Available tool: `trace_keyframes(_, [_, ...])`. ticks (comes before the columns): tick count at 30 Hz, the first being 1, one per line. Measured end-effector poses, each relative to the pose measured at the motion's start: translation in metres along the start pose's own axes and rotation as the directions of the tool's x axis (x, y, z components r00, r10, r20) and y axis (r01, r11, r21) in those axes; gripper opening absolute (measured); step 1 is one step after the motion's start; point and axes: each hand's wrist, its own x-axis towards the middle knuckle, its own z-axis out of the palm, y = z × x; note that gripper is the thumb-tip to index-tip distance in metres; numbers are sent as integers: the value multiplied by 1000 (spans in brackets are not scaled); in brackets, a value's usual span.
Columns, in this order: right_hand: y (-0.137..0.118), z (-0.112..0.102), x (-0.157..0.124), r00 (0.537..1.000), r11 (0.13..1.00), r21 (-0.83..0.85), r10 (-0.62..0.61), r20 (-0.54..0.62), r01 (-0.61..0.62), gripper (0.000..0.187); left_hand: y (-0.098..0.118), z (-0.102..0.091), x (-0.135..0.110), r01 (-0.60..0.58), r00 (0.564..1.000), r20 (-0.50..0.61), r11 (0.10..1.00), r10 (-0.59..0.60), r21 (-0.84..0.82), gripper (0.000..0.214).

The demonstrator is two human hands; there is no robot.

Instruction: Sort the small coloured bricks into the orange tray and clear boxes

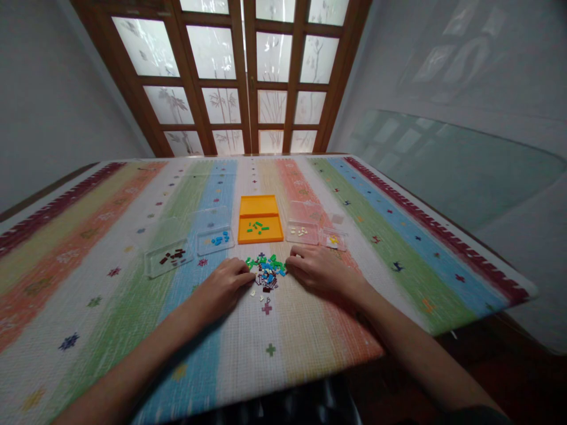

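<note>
A loose heap of small toy bricks (268,271), green, blue, brown and white, lies on the tablecloth between my two hands. My left hand (228,283) rests at the heap's left edge, its fingers bent and closed with the tips by the bricks. On the other side, my right hand (312,268) has its fingers curled together, touching the heap's right edge. Whatever either set of fingertips holds is too small or hidden. Just beyond the heap stands an open orange box (260,239) with several green bricks inside.
Left of the orange box are clear trays of blue bricks (220,239) and brown bricks (172,257). To its right, clear trays hold cream bricks (301,232) and yellow bricks (332,240). A striped tablecloth (270,378) covers the table. Wood-framed doors (250,112) stand behind.
</note>
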Motion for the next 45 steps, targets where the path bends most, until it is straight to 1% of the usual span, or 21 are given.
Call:
trace_keyframes(3, [0,0,0,1000,1000,6,7,-1,-7,20,3,-1,1,29,1000,-1,999,-29,38,26])
trace_keyframes(8, [1,0,0,1000,1000,8,0,-3,0,19,8,-4,2,80,996,29,994,-83,76,24])
trace_keyframes(13, [2,1,0,1000,1000,14,-3,2,3,21,13,-1,0,63,994,78,975,-81,211,24])
trace_keyframes(15, [2,2,0,1000,1000,19,-1,-9,1,21,15,0,-2,51,993,94,970,-75,237,23])
trace_keyframes(20, [1,1,0,1000,1000,19,-5,-23,6,20,16,1,0,43,990,119,968,-74,246,24])
trace_keyframes(28, [1,0,0,1000,1000,5,-3,-7,3,18,18,3,6,48,984,152,957,-95,285,22])
trace_keyframes(31, [0,-2,1,1000,1000,5,8,-1,-8,20,18,5,5,63,984,143,958,-106,281,24])
trace_keyframes(34, [0,-3,1,1000,1000,10,6,0,-6,20,15,5,5,77,989,107,967,-105,241,24])
trace_keyframes(37, [1,-2,0,1000,1000,8,4,-9,-4,20,6,-4,6,95,995,26,985,-99,143,22])
trace_keyframes(40, [1,-1,0,1000,1000,7,-2,-16,2,20,-14,-23,8,133,988,-88,987,-125,93,24])
trace_keyframes(43, [1,-1,0,1000,1000,1,-2,-10,2,20,-42,-45,10,252,961,-139,963,-237,98,18])
trace_keyframes(45, [1,-1,0,1000,1000,-2,-4,-2,4,19,-61,-55,12,323,944,-105,942,-314,90,17])
